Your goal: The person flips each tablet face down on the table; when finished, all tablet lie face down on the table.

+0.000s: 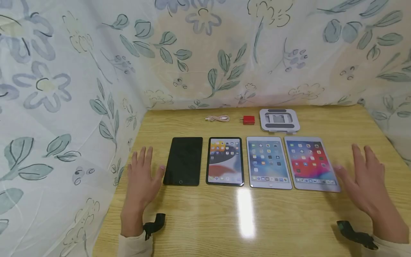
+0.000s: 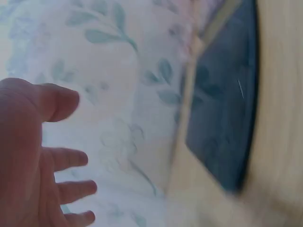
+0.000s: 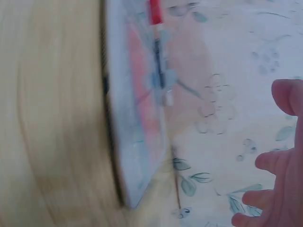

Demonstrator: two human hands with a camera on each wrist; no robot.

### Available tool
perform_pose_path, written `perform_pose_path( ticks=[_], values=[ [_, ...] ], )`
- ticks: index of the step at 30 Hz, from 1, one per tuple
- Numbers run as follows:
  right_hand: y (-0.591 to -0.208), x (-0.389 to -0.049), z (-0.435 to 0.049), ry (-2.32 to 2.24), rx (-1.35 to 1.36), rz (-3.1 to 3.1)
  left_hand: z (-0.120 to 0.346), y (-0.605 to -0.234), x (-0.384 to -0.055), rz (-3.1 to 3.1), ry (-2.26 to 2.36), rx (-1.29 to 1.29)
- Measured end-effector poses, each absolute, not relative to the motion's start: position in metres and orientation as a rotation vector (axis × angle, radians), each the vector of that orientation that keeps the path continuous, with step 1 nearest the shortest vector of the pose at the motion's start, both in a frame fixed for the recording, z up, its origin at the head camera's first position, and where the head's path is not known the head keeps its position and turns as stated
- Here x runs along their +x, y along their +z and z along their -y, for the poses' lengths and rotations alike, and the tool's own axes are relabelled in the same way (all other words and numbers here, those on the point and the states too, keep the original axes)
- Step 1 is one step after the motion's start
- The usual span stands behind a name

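Note:
Side by side on the wooden table lie a black tablet with a dark screen [image 1: 183, 162], a black-rimmed tablet [image 1: 225, 160] with a lit screen, and two white-rimmed lit tablets, one with a blue screen [image 1: 269, 160] and one with a red and blue screen [image 1: 310, 162]. My left hand [image 1: 142, 178] holds nothing, fingers spread, just left of the dark tablet; its thumb overlaps that tablet's edge in the head view. On the right, my right hand [image 1: 367, 182] is likewise spread beside the red and blue tablet. Both wrist views show the hands with nothing in the fingers.
Behind the tablets sit a coiled white cable [image 1: 217, 118], a red charger plug [image 1: 248, 120] and a white folded stand [image 1: 279, 120]. Flowered cloth [image 1: 205, 53] hangs along the table's back and sides. Bright glare falls on the wooden table [image 1: 199, 221] at the front.

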State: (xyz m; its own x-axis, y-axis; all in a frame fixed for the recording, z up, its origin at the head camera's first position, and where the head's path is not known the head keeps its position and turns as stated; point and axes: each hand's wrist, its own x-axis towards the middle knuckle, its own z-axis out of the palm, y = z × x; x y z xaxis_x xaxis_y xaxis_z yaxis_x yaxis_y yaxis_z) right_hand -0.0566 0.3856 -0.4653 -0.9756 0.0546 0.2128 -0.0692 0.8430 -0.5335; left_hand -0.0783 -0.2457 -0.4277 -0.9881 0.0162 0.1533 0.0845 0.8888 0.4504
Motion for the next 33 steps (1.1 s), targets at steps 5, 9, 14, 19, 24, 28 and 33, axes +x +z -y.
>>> perform_pose_path(
  ticks=[5,9,14,19,24,28,33],
  values=[
    [-0.453,-0.041,-0.374,0.968,-0.041,2.782,0.208,-0.421,-0.069,2.848,-0.867,-0.156],
    [-0.439,-0.037,-0.370,0.990,-0.049,2.794,0.178,-0.412,-0.071,2.805,-0.969,-0.257],
    [-0.424,-0.037,-0.371,0.887,-0.068,2.819,0.143,-0.402,-0.082,2.759,-1.030,-0.396],
    [-0.412,-0.040,-0.374,0.807,-0.137,2.865,0.104,-0.392,-0.096,2.736,-1.082,-0.539],
    [-0.399,-0.050,-0.378,0.781,-0.180,2.911,0.061,-0.386,-0.111,2.741,-1.157,-0.693],
    [-0.392,-0.061,-0.381,0.772,-0.184,2.937,0.031,-0.383,-0.120,2.785,-1.205,-0.798],
    [-0.388,-0.073,-0.384,0.748,-0.186,2.982,0.002,-0.382,-0.127,2.786,-1.351,-0.944]
  ],
)
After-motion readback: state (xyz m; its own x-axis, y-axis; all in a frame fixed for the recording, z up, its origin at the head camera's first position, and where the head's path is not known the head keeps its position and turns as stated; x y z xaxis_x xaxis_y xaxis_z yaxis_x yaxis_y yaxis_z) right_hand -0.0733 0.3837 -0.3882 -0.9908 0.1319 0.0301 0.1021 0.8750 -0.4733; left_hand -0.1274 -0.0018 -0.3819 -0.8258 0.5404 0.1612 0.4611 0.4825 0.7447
